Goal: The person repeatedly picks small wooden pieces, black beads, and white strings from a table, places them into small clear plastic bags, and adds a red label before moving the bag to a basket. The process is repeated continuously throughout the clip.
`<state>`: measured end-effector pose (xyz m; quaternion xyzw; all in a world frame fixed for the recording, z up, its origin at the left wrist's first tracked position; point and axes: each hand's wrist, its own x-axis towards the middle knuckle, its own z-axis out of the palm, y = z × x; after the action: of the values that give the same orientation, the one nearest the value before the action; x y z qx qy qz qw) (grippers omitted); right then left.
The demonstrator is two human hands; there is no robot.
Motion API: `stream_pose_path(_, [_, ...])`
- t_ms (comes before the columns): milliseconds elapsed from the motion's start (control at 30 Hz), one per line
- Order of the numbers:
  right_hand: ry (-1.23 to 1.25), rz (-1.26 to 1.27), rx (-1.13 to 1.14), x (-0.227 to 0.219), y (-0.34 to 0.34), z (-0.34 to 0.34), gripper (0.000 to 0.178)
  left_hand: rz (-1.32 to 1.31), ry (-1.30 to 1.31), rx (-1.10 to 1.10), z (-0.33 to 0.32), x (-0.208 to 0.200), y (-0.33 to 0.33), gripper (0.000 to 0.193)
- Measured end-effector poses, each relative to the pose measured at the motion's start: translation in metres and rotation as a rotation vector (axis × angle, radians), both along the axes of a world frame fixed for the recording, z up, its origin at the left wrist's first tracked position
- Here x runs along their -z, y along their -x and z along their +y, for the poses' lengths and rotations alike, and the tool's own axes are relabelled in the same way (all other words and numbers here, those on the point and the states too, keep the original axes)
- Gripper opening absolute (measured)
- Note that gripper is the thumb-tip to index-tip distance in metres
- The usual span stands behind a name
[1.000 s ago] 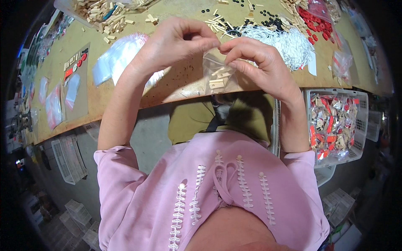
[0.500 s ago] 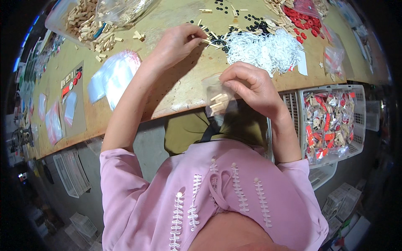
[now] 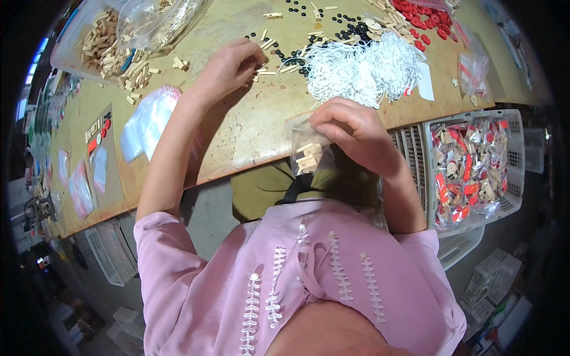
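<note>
Clear plastic bag [image 3: 300, 135]: located at centre, by the near edge of the table [image 3: 249, 139]. Expect light, limp, slippery film; grasp by the upper rim. Right hand [image 3: 350, 132]: thumb and fingers pinched on the rim, at 1 o'clock. Left hand [image 3: 233, 65], 11 o'clock from the bag: fingers curled near wooden sticks [image 3: 268, 44]; tips obscured, hold cannot be told. Contents: rigid, square-edged wooden blocks [image 3: 309, 158]. White cord [image 3: 362, 71], 1 o'clock: soft, tangled.

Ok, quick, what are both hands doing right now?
Left hand: curled beside some wooden sticks; can't tell whether it holds anything.
Right hand: closed, pinching a clear bag with wooden pieces inside.
</note>
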<state>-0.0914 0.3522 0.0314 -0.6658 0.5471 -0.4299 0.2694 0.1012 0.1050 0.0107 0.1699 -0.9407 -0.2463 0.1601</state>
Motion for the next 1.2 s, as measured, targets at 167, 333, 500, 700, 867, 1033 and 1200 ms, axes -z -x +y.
stream_pose_path(167, [0.036, 0.001, -0.027, 0.002, 0.000, -0.003, 0.006, -0.014, 0.042, -0.037, 0.006, -0.016, 0.006, 0.023])
stream_pose_path(333, [0.054, 0.012, -0.051, -0.004, -0.005, -0.003, 0.006, -0.042, 0.006, -0.002, -0.001, -0.006, 0.041, 0.037])
stream_pose_path(500, [0.058, 0.022, -0.057, -0.001, -0.001, 0.000, 0.006, -0.049, -0.142, 0.066, -0.002, -0.001, 0.069, 0.050])
stream_pose_path(700, [0.050, -0.003, -0.070, -0.003, -0.004, 0.000, 0.006, -0.098, -0.253, 0.043, 0.006, 0.007, 0.090, 0.039])
stream_pose_path(867, [0.062, 0.017, -0.061, 0.000, 0.000, 0.003, 0.006, -0.208, -0.149, 0.035, 0.009, -0.010, 0.083, 0.023])
stream_pose_path(1033, [0.067, 0.018, -0.048, 0.005, 0.002, 0.006, 0.007, -0.190, -0.089, 0.008, 0.009, -0.014, 0.069, 0.019])
stream_pose_path(1200, [0.055, 0.013, -0.058, 0.005, -0.001, 0.006, 0.007, -0.243, 0.018, 0.000, 0.015, -0.017, 0.067, 0.023])
